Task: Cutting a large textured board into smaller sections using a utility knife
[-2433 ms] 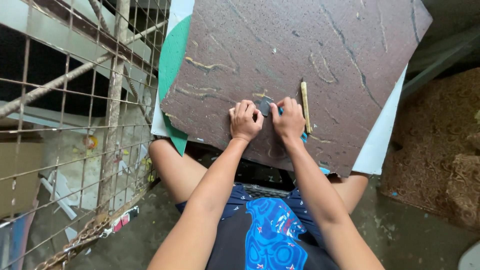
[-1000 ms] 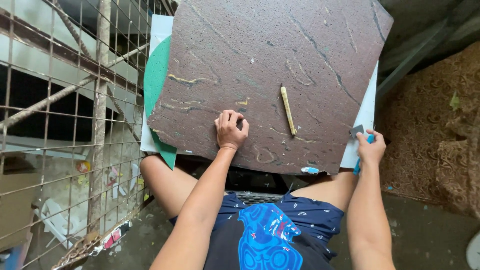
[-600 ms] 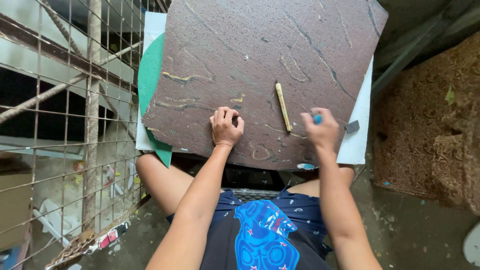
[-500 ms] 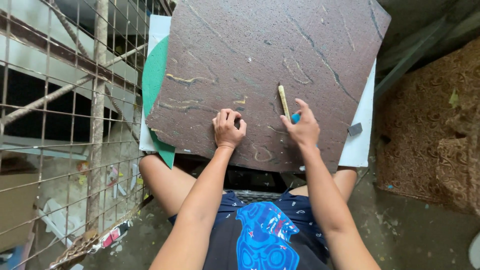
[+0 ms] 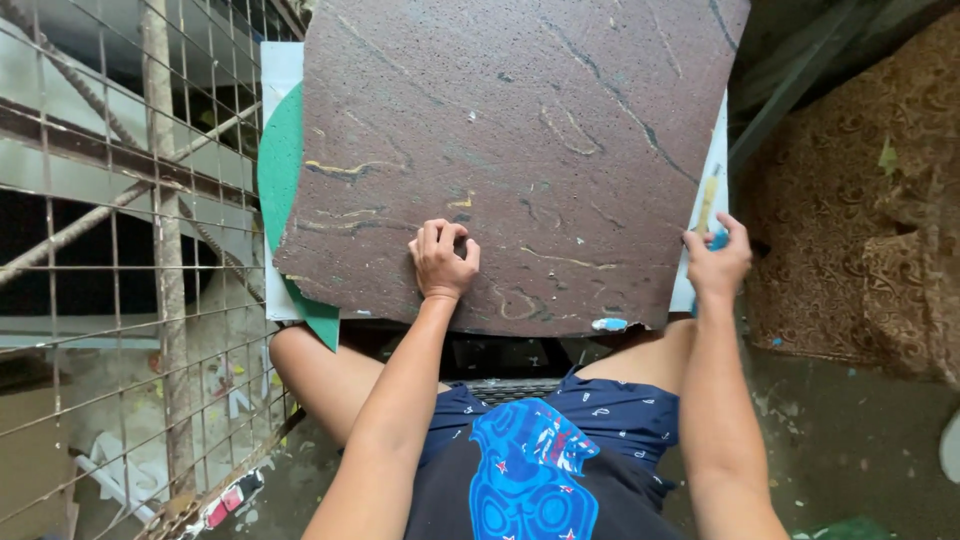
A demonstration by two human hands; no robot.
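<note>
Left hand [image 5: 443, 262], fingers curled together, presses the brown slab [image 5: 520, 150]; at three o'clock, right hand [image 5: 716, 262] clamps a blue tool [image 5: 717, 240] beside a yellowish stick [image 5: 706, 204]; wire fence [image 5: 110, 300] at nine o'clock.

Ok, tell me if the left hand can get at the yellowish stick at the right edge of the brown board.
Probably yes, with a long reach. The left hand rests curled on the brown board, and bare board lies between it and the yellowish stick. Only the right hand, close beside the stick, crowds that spot.

I couldn't tell what my left hand [image 5: 443, 260] pinched on the brown board [image 5: 520, 150], whose top edge was cut off.
</note>
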